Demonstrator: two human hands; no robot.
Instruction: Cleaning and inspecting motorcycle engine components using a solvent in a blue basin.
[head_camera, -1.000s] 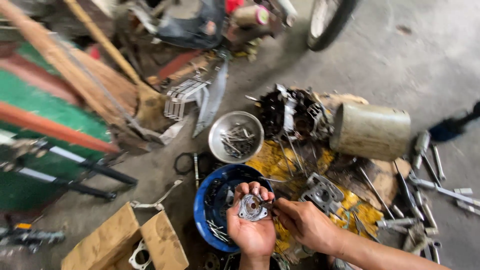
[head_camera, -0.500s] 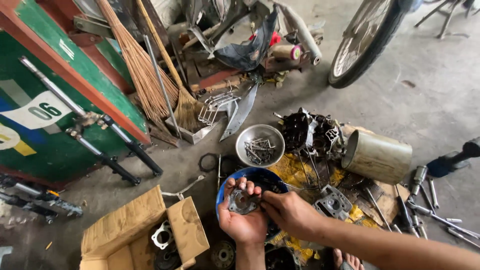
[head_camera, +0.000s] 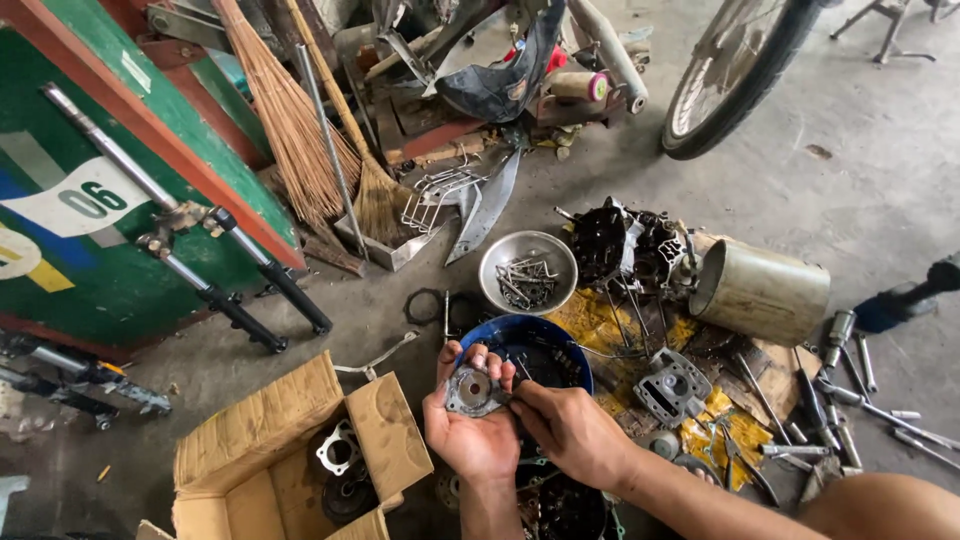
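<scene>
My left hand (head_camera: 470, 430) lies palm up and holds a small round grey metal engine part (head_camera: 472, 390) in its fingers. My right hand (head_camera: 570, 432) is right beside it, fingertips pinching the part's right edge. Both hands hover over the near rim of a blue bowl (head_camera: 570, 350) with dark parts inside. A dark engine case (head_camera: 560, 505) sits just below my wrists.
A steel bowl of bolts (head_camera: 527, 270) stands beyond the blue bowl. An engine block (head_camera: 625, 245), a metal cylinder (head_camera: 760, 292), a grey cylinder part (head_camera: 672, 385) and several tools (head_camera: 850, 400) lie right. An open cardboard box (head_camera: 290, 450) with gaskets sits left. Forks (head_camera: 215, 250), brooms (head_camera: 300, 130), a wheel (head_camera: 735, 70) stand behind.
The view has tilted and shifted, so the box and the forks show more fully. My hands stay together on the round metal part, with the right fingers moved onto its right edge.
</scene>
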